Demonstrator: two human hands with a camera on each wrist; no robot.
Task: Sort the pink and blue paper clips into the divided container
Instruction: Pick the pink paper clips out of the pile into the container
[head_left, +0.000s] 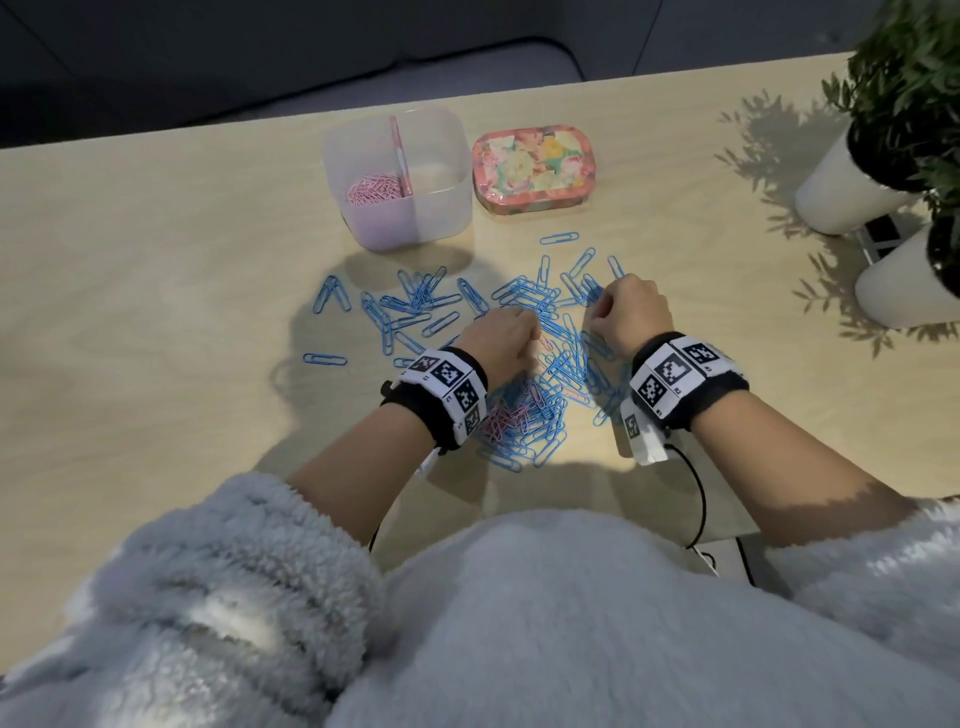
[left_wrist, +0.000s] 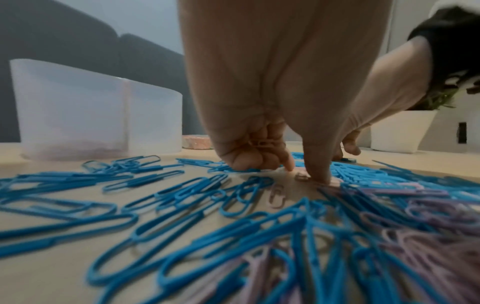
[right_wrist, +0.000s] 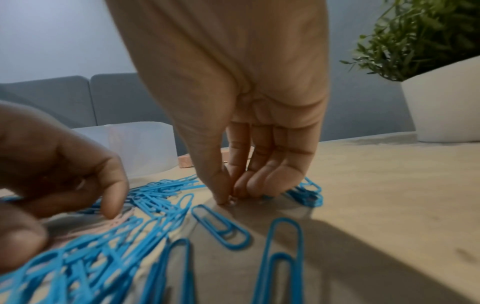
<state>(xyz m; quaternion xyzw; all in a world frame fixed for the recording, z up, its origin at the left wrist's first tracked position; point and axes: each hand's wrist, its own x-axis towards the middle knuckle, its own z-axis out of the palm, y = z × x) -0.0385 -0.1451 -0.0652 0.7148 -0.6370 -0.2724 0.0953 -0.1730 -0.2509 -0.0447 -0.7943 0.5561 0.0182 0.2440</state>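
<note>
A translucent divided container (head_left: 441, 218) stands at the back of the table, with pink clips (head_left: 374, 189) in its left compartment. Blue paper clips (head_left: 415, 301) lie scattered in front of it, with some pink clips (head_left: 506, 415) mixed in near my wrists. My left hand (head_left: 511, 325) keeps a few pink clips (left_wrist: 262, 144) inside its curled fingers, while thumb and forefinger reach down to a small pale clip (left_wrist: 301, 176) on the table. My right hand (right_wrist: 228, 197) pinches another small pale clip at the table surface, beside a bunch of blue clips (right_wrist: 309, 193).
A flowered tin (head_left: 535, 166) sits right of the container. Two white pots with green plants (head_left: 852, 192) stand at the right edge. A black cable (head_left: 698, 499) runs off the near table edge. A sofa lies beyond the table.
</note>
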